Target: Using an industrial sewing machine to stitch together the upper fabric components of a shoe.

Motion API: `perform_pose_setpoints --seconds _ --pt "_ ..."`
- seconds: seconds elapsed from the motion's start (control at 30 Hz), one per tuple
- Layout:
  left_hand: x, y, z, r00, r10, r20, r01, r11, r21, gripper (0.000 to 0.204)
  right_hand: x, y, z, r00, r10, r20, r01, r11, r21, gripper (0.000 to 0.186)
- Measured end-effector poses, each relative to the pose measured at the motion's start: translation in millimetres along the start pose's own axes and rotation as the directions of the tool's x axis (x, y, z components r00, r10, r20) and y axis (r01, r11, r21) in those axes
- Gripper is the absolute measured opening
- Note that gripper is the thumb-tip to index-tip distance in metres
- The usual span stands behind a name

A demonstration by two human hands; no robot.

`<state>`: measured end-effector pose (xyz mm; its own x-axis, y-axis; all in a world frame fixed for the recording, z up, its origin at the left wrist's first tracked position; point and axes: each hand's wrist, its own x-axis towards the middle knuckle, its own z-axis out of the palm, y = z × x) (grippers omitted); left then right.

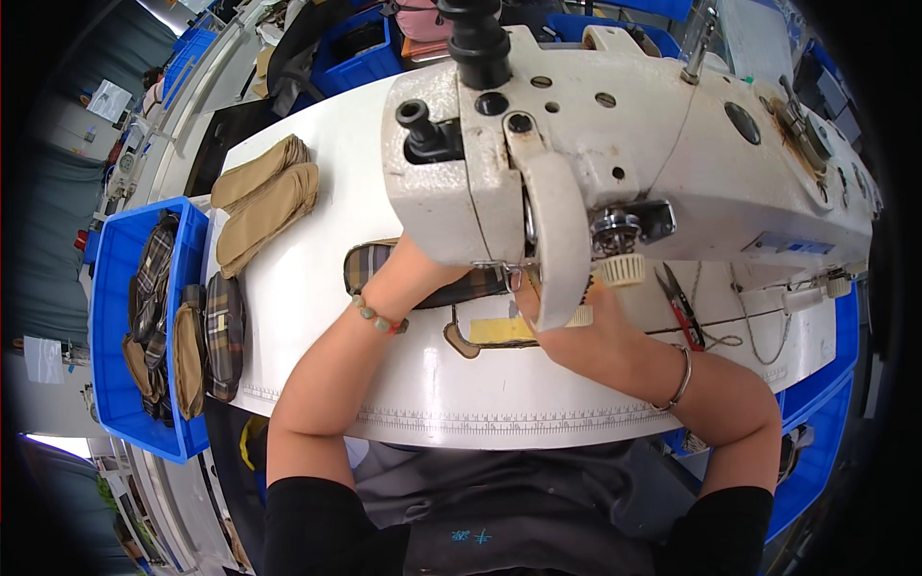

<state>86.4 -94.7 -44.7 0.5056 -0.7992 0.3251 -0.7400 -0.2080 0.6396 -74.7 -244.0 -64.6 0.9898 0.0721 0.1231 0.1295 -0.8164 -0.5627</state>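
A plaid fabric piece [368, 266] with a dark edge, shaped like a shoe sole, lies under the head of a white sewing machine [442, 206]. My left hand [428, 265] rests over the middle of this piece; its fingers are hidden behind the machine head. From the right, my right hand [594, 331] reaches in beside the needle area, close to the piece's right end. The machine's curved white lever [565, 230] covers most of its fingers, so their grip does not show. Just in front of the piece is a yellow strip [499, 330] on the table.
Two stacks of tan sole-shaped pieces [269, 216] lie at the table's left. A blue bin [197, 442] beside it holds plaid and tan pieces. Red-handled snips [684, 312] and a loose cord [759, 336] lie right of my hands. A ruler scale [461, 422] runs along the front edge.
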Motion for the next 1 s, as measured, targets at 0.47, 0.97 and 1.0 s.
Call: perform_pose_setpoints --seconds 0.47,0.97,1.0 --pt "-37.2 41.2 -24.7 0.966 0.239 0.097 -0.258 0.902 0.345 0.026 6.1 19.6 13.5 0.942 -0.183 -0.282 0.221 0.969 0.11 0.011" --pt "-38.4 16.2 -2.6 0.956 0.28 0.09 -0.289 0.838 0.463 0.018 12.1 26.9 8.5 0.86 -0.382 -0.338 0.348 0.924 -0.16 0.011" --pt "-38.2 16.1 -2.0 0.952 0.297 0.068 -0.293 0.834 0.468 0.017 12.2 27.4 7.6 0.861 -0.388 -0.329 0.356 0.922 -0.155 0.01"
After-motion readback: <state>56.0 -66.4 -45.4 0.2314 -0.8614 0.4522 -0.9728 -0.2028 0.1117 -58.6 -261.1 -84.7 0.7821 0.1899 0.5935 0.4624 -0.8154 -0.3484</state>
